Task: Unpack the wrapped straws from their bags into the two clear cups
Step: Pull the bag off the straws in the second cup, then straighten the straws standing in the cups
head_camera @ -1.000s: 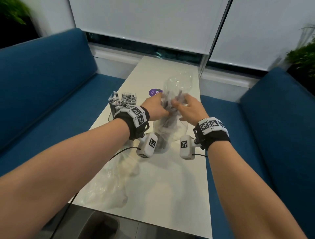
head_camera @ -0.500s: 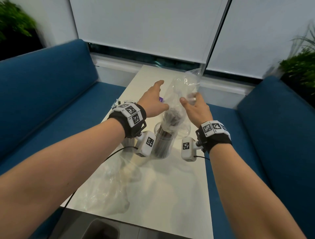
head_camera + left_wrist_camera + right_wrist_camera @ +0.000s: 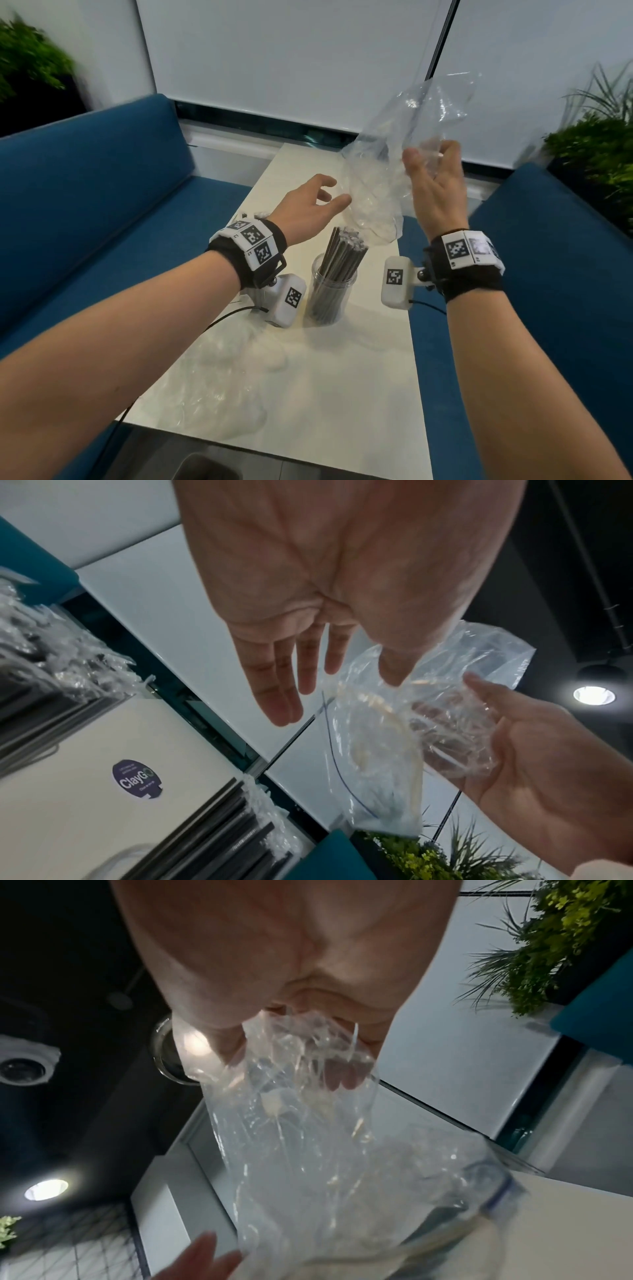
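A clear cup [image 3: 329, 297] stands mid-table, packed with dark wrapped straws [image 3: 343, 253] that lean to the right. High above it my right hand [image 3: 432, 178] grips a limp, see-through plastic bag [image 3: 387, 164] with curled fingers [image 3: 337, 1077]; nothing shows inside the bag [image 3: 404, 723]. My left hand [image 3: 313, 205] hovers to the left of the bag's lower part, fingers [image 3: 284, 688] straight and spread, holding nothing. A second cup of wrapped straws [image 3: 44, 669] stands further left, mostly hidden behind my left wrist in the head view.
A crumpled clear bag [image 3: 219, 383] lies on the near left of the white table [image 3: 359, 394]. A purple round sticker [image 3: 137, 777] sits on the tabletop. Blue sofas [image 3: 89, 205] flank the table, and plants [image 3: 596, 150] stand at both far corners.
My right hand has lifted the bag up and to the right, clear of the straws, which now stand bare in the cup. My left hand has let go of the bag and opened.
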Available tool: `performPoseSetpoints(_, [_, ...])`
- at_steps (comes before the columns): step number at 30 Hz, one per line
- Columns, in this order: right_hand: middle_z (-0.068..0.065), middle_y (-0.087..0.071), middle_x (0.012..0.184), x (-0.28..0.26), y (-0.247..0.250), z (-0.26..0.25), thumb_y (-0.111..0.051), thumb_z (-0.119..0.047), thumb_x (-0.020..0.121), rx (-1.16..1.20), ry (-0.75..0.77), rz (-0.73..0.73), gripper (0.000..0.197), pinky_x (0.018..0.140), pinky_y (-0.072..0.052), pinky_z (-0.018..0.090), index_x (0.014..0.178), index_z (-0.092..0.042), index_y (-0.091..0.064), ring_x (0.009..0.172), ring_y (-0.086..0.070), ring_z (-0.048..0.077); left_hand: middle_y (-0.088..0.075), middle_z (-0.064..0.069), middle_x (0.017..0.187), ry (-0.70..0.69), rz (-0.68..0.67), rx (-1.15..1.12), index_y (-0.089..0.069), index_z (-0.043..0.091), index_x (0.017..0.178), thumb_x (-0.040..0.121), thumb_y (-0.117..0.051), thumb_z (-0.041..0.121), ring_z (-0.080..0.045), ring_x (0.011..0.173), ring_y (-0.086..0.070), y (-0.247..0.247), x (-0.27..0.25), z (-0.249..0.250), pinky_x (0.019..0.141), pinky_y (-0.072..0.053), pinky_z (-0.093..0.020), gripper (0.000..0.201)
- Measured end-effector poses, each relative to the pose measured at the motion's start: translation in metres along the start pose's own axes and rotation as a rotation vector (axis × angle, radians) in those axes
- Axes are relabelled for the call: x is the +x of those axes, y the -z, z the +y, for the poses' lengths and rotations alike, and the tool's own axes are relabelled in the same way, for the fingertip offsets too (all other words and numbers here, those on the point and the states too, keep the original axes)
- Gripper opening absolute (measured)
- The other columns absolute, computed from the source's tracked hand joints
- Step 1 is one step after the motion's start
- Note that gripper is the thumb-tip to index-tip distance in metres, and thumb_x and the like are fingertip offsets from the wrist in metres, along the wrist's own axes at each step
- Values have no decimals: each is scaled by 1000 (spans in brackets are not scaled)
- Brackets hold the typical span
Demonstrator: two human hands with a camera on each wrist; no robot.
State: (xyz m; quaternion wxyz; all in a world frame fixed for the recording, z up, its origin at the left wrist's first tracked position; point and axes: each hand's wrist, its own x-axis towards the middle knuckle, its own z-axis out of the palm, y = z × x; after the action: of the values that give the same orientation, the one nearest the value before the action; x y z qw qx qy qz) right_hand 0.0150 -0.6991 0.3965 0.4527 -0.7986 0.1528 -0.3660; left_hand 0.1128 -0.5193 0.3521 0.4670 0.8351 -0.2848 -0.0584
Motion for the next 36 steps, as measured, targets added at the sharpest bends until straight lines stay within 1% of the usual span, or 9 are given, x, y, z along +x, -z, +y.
performPoseSetpoints(6, [4, -68, 116, -43, 3, 1, -59, -34, 105, 555, -177, -56, 26, 99, -58, 47, 119, -13, -54, 107, -75, 21, -53, 2, 137, -58, 18, -271, -31, 43, 150, 79, -76, 60, -23, 107, -69, 3, -42, 12, 78, -65, -41, 86])
performPoseSetpoints(9, [7, -68, 128, -86, 0, 30, -72, -34, 96, 572, -316, -167, 52, 104, -55, 53, 138, -14, -49, 118, -72, 29, -58, 12, 121, -140, -28, -94, -46, 41, 143, 90, -73, 39, -16, 107, -64, 5, -75, 2, 94, -58, -41, 59])
performPoseSetpoints(12, [11, -61, 140, -140, 8, 66, -86, -26, 82, 611, -386, 19, 92, 98, -59, 53, 152, -42, -30, 121, -69, 33, -63, 8, 119, -108, -160, -43, -53, 43, 137, 92, -70, 31, -13, 100, -67, 10, -109, -26, 87, -60, -30, 50])
performPoseSetpoints(14, [13, -62, 135, -176, 12, 87, -83, -18, 82, 611, -454, 102, 88, 96, -59, 54, 148, -42, -30, 115, -71, 34, -64, 10, 117, -79, -227, 34, -54, 48, 136, 91, -71, 34, -8, 100, -65, 6, -129, -51, 84, -58, -26, 50])
performPoseSetpoints(20, [-1, -61, 131, -250, 5, 166, -84, -36, 85, -34, -621, -117, 51, 93, -54, 40, 124, -34, -51, 107, -67, 20, -51, 11, 111, 61, -394, 263, -50, 44, 141, 91, -67, 43, -5, 99, -54, -46, -158, -113, 85, -42, -19, 53])
performPoseSetpoints(26, [5, -39, 162, -252, 7, 201, -69, -59, 90, -503, -700, -573, 83, 121, -36, 46, 155, -17, -41, 148, -39, 28, -35, -7, 155, 226, -648, 502, -18, 35, 160, 92, -45, 71, -29, 146, -26, -87, -153, -136, 115, -33, -47, 81])
performPoseSetpoints(29, [4, -36, 166, -233, 23, 193, -72, -67, 83, -427, -694, -504, 97, 123, -33, 51, 159, -19, -34, 153, -34, 28, -36, -10, 154, 151, -544, 482, -12, 34, 161, 94, -38, 73, -32, 144, -26, -76, -151, -121, 114, -31, -46, 82])
performPoseSetpoints(32, [3, -53, 153, -200, 36, 171, -73, -55, 88, -380, -557, -330, 73, 113, -44, 44, 149, -22, -50, 138, -52, 23, -41, -6, 149, -11, -313, 466, -24, 30, 159, 97, -48, 60, -27, 139, -33, -58, -139, -96, 113, -36, -43, 73])
performPoseSetpoints(36, [0, -65, 135, -131, 24, 149, -76, -40, 91, -293, -426, -273, 51, 96, -52, 36, 137, -22, -63, 112, -65, 19, -46, -5, 145, -8, -267, 329, -34, 24, 154, 95, -62, 32, -23, 130, -50, -51, -82, -69, 106, -46, -39, 66])
